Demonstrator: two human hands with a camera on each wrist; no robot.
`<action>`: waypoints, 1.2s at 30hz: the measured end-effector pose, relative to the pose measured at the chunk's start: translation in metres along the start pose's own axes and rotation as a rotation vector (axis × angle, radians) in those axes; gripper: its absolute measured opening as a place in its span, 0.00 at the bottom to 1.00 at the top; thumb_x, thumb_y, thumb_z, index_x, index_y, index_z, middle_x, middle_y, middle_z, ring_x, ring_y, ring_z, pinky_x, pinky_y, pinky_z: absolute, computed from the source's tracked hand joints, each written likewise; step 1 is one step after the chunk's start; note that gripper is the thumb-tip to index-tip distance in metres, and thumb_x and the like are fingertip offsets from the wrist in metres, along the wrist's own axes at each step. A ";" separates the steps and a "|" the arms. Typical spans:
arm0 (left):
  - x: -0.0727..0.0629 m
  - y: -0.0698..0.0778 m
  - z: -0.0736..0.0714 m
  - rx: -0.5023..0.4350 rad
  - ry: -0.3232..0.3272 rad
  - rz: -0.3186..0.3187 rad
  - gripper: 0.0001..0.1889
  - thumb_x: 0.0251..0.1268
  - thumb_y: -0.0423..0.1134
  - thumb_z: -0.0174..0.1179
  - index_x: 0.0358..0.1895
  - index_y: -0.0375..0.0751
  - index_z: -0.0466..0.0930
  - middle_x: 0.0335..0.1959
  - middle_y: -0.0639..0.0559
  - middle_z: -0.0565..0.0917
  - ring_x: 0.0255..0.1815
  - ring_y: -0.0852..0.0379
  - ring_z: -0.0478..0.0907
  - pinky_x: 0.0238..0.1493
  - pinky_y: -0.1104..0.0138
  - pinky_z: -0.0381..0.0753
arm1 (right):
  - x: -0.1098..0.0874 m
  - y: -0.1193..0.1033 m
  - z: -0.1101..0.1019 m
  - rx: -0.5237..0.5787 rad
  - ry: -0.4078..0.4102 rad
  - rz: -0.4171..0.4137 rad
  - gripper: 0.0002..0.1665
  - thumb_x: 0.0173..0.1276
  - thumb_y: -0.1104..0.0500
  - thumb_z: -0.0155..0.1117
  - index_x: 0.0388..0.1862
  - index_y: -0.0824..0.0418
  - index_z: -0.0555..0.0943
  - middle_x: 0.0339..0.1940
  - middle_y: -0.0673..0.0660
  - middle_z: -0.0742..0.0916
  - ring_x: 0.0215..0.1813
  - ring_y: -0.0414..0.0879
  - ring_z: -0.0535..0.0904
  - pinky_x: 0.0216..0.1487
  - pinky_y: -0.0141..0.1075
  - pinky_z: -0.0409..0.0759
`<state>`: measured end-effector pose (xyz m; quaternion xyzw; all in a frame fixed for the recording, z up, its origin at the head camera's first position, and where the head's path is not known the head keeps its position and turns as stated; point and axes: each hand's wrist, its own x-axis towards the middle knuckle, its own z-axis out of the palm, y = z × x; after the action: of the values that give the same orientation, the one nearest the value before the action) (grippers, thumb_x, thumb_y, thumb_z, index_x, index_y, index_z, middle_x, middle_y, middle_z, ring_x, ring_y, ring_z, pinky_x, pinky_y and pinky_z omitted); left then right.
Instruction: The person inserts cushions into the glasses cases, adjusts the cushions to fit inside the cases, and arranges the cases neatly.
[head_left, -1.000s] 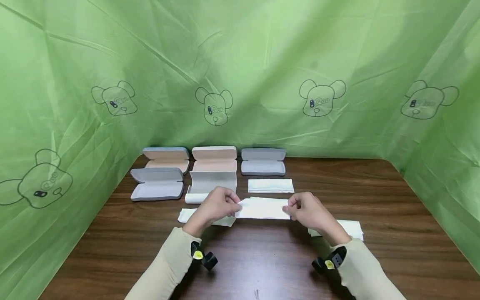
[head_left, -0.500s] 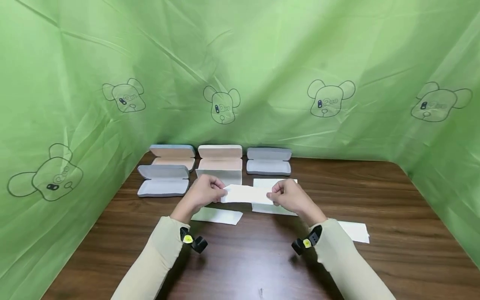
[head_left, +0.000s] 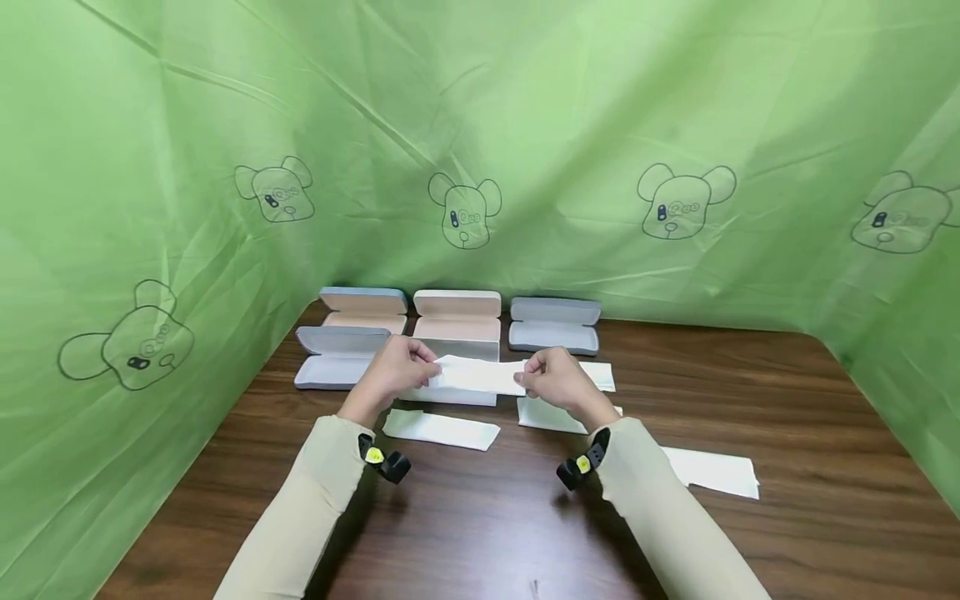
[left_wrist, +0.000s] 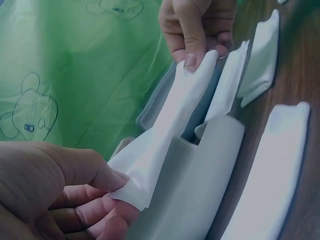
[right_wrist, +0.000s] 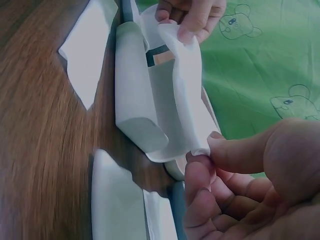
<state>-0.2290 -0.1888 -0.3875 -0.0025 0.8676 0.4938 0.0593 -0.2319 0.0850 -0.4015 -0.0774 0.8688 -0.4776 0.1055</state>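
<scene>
A folded white cloth is stretched between my two hands in the head view. Its left end is pinched by the thumb and fingers of my left hand, its right end by my right hand. Below it stands an open white glasses case, partly hidden by the cloth and left hand. The right wrist view shows this case beneath the sagging cloth, apart from it. In the left wrist view the cloth looks slightly twisted along its length.
Open glasses cases stand around: a grey one at left, a blue-edged one, a cream one and another grey one behind. More folded white cloths lie in front and at right. Green fabric walls the table.
Both hands have carried the stretched cloth forward and left, from over the table to above the white case. The head view has turned a little left.
</scene>
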 end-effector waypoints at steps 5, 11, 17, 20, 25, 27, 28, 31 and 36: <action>0.008 -0.007 -0.008 0.013 0.031 -0.021 0.04 0.59 0.29 0.65 0.35 0.31 0.82 0.24 0.45 0.83 0.24 0.52 0.79 0.23 0.66 0.72 | 0.012 -0.005 0.010 -0.006 0.009 -0.007 0.11 0.69 0.59 0.69 0.28 0.63 0.80 0.22 0.55 0.83 0.28 0.45 0.77 0.28 0.35 0.71; 0.014 -0.018 -0.017 0.045 0.077 -0.032 0.04 0.59 0.29 0.66 0.34 0.32 0.82 0.24 0.46 0.81 0.23 0.53 0.78 0.24 0.67 0.73 | 0.025 -0.009 0.025 -0.007 0.020 0.013 0.11 0.69 0.58 0.69 0.28 0.62 0.81 0.23 0.54 0.83 0.29 0.45 0.79 0.27 0.35 0.72; 0.021 -0.031 -0.022 0.061 0.132 -0.031 0.05 0.58 0.30 0.67 0.34 0.32 0.81 0.24 0.47 0.79 0.21 0.56 0.74 0.20 0.67 0.71 | 0.035 -0.011 0.036 -0.008 0.032 0.019 0.13 0.70 0.58 0.68 0.25 0.62 0.81 0.24 0.54 0.85 0.26 0.43 0.77 0.23 0.32 0.69; 0.022 -0.034 -0.022 0.060 0.139 -0.026 0.04 0.58 0.29 0.67 0.33 0.32 0.81 0.23 0.47 0.79 0.20 0.56 0.74 0.20 0.67 0.71 | 0.037 -0.009 0.039 -0.016 0.048 0.024 0.14 0.69 0.58 0.69 0.24 0.62 0.81 0.23 0.54 0.85 0.26 0.42 0.76 0.23 0.32 0.68; 0.023 -0.036 -0.021 0.098 0.175 -0.018 0.04 0.57 0.29 0.69 0.31 0.33 0.83 0.22 0.48 0.79 0.20 0.57 0.76 0.22 0.67 0.72 | 0.039 -0.008 0.044 -0.050 0.068 0.012 0.15 0.69 0.56 0.69 0.24 0.61 0.81 0.21 0.52 0.82 0.26 0.43 0.74 0.28 0.34 0.71; 0.024 -0.036 -0.021 0.135 0.191 -0.001 0.04 0.57 0.29 0.69 0.30 0.33 0.84 0.25 0.48 0.80 0.22 0.56 0.76 0.25 0.66 0.74 | 0.040 -0.008 0.046 -0.084 0.083 -0.004 0.15 0.69 0.55 0.69 0.24 0.61 0.81 0.20 0.51 0.81 0.26 0.43 0.74 0.31 0.36 0.72; 0.024 -0.037 -0.021 0.155 0.197 0.009 0.04 0.57 0.30 0.70 0.30 0.34 0.84 0.26 0.48 0.80 0.23 0.56 0.77 0.27 0.65 0.75 | 0.040 -0.008 0.047 -0.102 0.092 -0.013 0.15 0.69 0.55 0.70 0.24 0.60 0.81 0.20 0.50 0.81 0.26 0.43 0.74 0.33 0.37 0.73; 0.024 -0.039 -0.020 0.215 0.215 0.037 0.04 0.56 0.31 0.71 0.29 0.35 0.86 0.30 0.47 0.80 0.27 0.53 0.78 0.31 0.63 0.76 | 0.042 -0.009 0.050 -0.143 0.115 -0.039 0.15 0.69 0.55 0.70 0.23 0.60 0.81 0.20 0.50 0.81 0.27 0.44 0.75 0.38 0.39 0.74; 0.025 -0.042 -0.019 0.315 0.232 0.086 0.03 0.55 0.32 0.72 0.27 0.38 0.87 0.28 0.49 0.82 0.32 0.50 0.78 0.38 0.57 0.78 | 0.045 -0.009 0.053 -0.215 0.146 -0.071 0.17 0.67 0.56 0.70 0.19 0.58 0.80 0.20 0.50 0.81 0.29 0.45 0.75 0.39 0.41 0.76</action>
<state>-0.2529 -0.2253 -0.4166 -0.0133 0.9344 0.3503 -0.0626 -0.2615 0.0264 -0.4265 -0.0838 0.9171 -0.3895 0.0163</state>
